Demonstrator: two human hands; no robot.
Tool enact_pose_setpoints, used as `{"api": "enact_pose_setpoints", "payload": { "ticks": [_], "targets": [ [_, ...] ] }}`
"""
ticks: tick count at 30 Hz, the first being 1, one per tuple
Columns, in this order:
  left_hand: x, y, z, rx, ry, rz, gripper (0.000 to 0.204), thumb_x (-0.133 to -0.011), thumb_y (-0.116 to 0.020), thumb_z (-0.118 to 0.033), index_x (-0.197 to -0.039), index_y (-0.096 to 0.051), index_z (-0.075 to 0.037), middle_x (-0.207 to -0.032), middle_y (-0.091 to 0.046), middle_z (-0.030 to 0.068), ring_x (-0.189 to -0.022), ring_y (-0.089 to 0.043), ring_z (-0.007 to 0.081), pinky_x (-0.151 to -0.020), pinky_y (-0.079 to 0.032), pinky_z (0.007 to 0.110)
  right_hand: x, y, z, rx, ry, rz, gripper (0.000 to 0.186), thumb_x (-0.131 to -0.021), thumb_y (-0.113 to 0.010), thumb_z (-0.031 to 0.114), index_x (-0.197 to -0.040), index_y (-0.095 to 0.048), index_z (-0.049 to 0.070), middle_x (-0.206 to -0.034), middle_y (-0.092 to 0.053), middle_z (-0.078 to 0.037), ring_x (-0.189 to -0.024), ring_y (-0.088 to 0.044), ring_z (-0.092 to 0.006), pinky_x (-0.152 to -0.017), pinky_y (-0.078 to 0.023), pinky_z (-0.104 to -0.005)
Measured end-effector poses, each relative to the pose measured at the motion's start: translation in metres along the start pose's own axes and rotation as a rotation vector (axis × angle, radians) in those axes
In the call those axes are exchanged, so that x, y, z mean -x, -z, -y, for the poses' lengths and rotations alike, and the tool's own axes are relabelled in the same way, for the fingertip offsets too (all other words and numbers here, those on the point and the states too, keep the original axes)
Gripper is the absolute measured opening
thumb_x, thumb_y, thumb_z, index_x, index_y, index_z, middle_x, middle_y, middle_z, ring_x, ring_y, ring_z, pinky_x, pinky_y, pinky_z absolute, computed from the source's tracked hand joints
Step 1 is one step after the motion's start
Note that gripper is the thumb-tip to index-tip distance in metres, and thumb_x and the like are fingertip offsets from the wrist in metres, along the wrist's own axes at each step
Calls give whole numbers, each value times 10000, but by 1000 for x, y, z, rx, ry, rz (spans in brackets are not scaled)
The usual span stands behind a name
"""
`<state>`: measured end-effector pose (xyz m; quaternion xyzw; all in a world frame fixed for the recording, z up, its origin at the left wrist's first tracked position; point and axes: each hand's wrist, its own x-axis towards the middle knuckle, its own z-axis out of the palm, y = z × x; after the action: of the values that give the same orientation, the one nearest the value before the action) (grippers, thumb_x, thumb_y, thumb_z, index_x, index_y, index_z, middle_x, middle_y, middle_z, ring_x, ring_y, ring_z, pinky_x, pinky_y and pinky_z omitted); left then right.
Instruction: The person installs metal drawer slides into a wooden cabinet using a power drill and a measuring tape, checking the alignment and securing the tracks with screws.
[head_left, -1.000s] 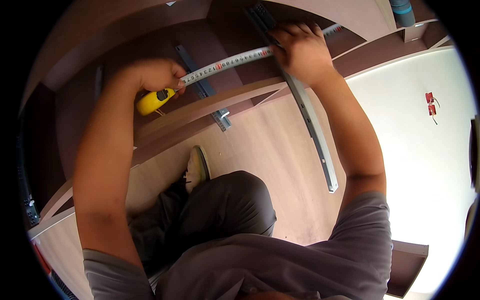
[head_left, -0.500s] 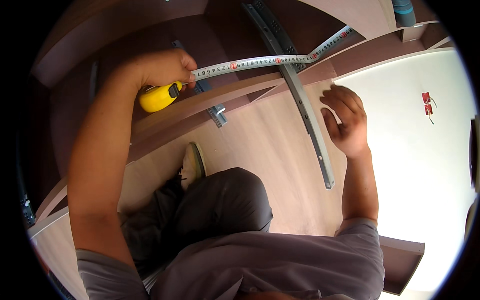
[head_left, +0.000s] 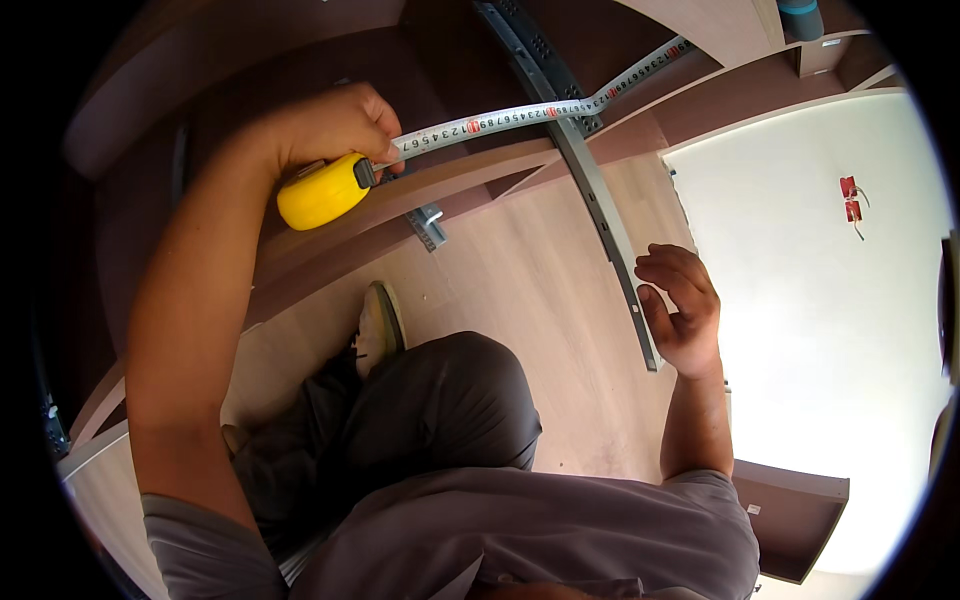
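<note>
Cabinet (head_left: 480, 165), brown, open, divided by panels. Inside it: the upper end of a long metal rail (head_left: 600, 210), next to a darker part with holes; the rail crosses the cabinet's front board and runs out above the floor. A short metal rail (head_left: 427, 228) pokes past the same board further left. The left compartment is dark, and a dim upright strip there cannot be identified. Open box (head_left: 800, 500), brown, at lower right; a small white patch on its inner side, the rest partly cut off by the shirt.

Tape measure (head_left: 322, 192): yellow case over the cabinet's front board, blade drawn out rightward across the long rail, bending there, then rising toward the upper right compartment.

Left hand (head_left: 345, 125): clamped on the tape measure, fingers and thumb at the blade beside the case mouth. Right hand (head_left: 680, 315): holding nothing visible, fingers spread and slightly curled, just beside the lower end of the long rail; contact cannot be told. Hands well apart.

Room: pale wood-look floor (head_left: 550, 300); white wall (head_left: 800, 260) at right with red fitting (head_left: 851, 200), loose wires; grey-blue cylinder (head_left: 800, 20) at top right.

Count: hands, 2; tape measure, 1; clearly seen rails, 2; open box, 1; visible shoe (head_left: 380, 325), 1.
</note>
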<state>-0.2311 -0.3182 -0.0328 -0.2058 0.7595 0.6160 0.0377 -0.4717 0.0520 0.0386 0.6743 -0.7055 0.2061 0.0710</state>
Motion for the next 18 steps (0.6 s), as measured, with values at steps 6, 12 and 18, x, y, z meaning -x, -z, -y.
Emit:
{"api": "enact_pose_setpoints", "payload": {
  "ticks": [6, 12, 18],
  "targets": [
    [0, -4, 0, 72, -13, -6, 218, -879, -672, -119, -951, -713, 82, -779, -704, 107, -679, -677, 150, -628, -528, 281, 0, -6, -3, 1, -4, 32, 176, -806, -742, -29, -968, -731, 40, -1037, -729, -98, -1098, -679, -332, -915, -562, -416],
    [-1, -6, 1, 109, -1, -13, 217, -878, -672, -118, -950, -711, 83, -774, -704, 109, -672, -675, 150, -627, -525, 281, -1, -12, -7, 30, -91, 49, 273, -798, -748, -23, -1062, -717, 40, -1149, -704, -118, -1139, -655, -339, -945, -545, -412],
    [-4, -3, 2, 105, -5, 14, 212, -872, -684, -122, -946, -710, 74, -783, -710, 112, -669, -675, 147, -631, -530, 279, -1, -17, -9, 6, -137, 46, 308, -806, -745, -18, -1106, -706, 39, -1181, -699, -123, -1148, -651, -335, -958, -538, -412]
  ]
}}
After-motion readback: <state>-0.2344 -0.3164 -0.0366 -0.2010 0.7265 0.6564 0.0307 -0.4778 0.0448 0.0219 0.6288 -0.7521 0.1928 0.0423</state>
